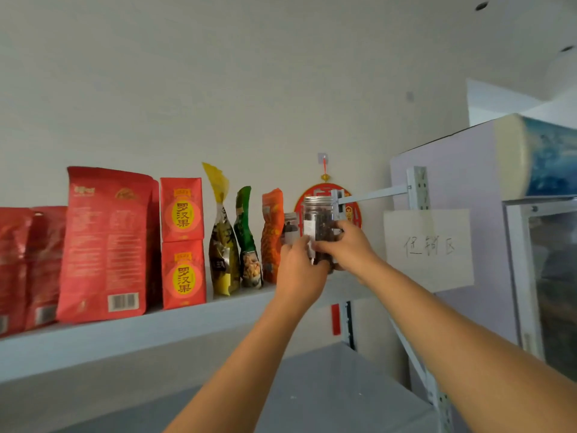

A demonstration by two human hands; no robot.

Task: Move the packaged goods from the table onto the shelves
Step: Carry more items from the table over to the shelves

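The white top shelf (125, 339) carries a row of goods: a large red bag (106, 245), two stacked red boxes (182, 245), then yellow (223, 245), green (246, 242) and orange (272, 232) pouches standing upright. At the row's right end both hands hold a clear jar (318, 220) of dark contents upright. The left hand (301, 270) and the right hand (349, 248) curl their fingers around its lower half. They hide its base, so whether it rests on the shelf cannot be told. A smaller jar (290, 228) stands just behind the left hand.

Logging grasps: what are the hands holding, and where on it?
The left hand and right hand both grip the clear jar around its lower body.
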